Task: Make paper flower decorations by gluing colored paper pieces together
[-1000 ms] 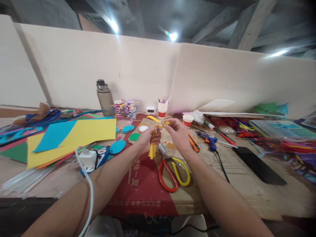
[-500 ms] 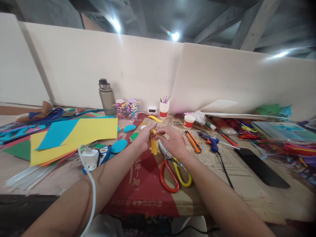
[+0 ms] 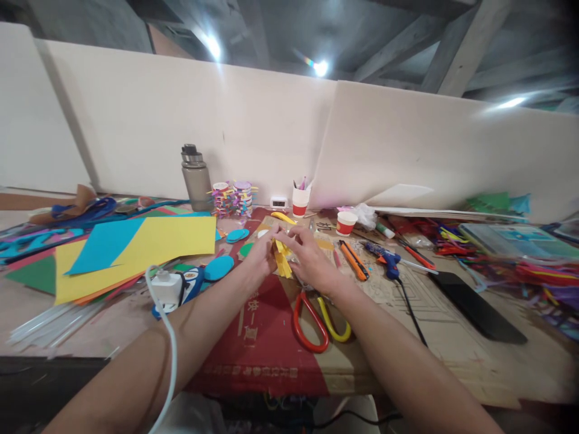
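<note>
Over the middle of the cardboard, my left hand (image 3: pixel 262 255) pinches a yellow fringed strip (image 3: pixel 283 265), which looks like cut paper. Its loose ends hang toward me. My right hand (image 3: pixel 313 260) is closed on the upper part of the same strip, fingertips close to the left hand's. Fingers partly hide where the strip is gripped. Just below the right hand lie scissors (image 3: pixel 297 324) with one red and one yellow handle, their blades mostly covered by that hand.
Left are coloured sheets (image 3: pixel 181 236), a white plug (image 3: pixel 166 289) with its cable over my left forearm, and a bottle (image 3: pixel 196 184). Right are an orange utility knife (image 3: pixel 354 260), a blue glue gun (image 3: pixel 389 263), a paper cup (image 3: pixel 345 224) and a black phone (image 3: pixel 474 306).
The yellow strip has turned and its hanging ends now spread wider. My right hand has shifted slightly left and covers more of the scissor blades.
</note>
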A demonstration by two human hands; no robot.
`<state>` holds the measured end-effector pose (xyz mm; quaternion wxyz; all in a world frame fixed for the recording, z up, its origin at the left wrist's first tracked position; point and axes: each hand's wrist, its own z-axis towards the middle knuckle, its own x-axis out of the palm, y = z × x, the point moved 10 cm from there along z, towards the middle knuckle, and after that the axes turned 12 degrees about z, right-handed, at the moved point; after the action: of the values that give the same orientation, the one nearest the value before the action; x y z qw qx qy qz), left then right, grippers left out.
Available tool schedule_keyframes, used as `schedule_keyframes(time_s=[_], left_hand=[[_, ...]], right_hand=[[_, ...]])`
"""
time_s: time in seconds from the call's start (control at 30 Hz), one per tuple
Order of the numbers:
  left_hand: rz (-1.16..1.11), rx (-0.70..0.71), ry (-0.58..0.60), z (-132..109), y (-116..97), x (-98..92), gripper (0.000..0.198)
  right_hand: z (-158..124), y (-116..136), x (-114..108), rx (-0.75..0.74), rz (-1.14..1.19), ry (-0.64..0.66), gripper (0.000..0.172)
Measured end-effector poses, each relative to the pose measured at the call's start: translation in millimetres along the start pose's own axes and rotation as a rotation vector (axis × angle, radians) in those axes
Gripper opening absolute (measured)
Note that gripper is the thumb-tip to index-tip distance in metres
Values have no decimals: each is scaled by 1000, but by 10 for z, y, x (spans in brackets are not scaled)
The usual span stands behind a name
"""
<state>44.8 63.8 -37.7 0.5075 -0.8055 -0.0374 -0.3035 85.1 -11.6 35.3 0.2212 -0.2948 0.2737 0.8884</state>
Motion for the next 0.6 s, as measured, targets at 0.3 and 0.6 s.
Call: schedule_keyframes(time_s=[0.3,0.6], left_hand=[[-79,36,39,52,25,49,29],[-173,86,70,41,10,86,25]], right_hand=[[-14,172,-89,-197,73,-111,32],[-38,150,-224,-133,73,-252,22]])
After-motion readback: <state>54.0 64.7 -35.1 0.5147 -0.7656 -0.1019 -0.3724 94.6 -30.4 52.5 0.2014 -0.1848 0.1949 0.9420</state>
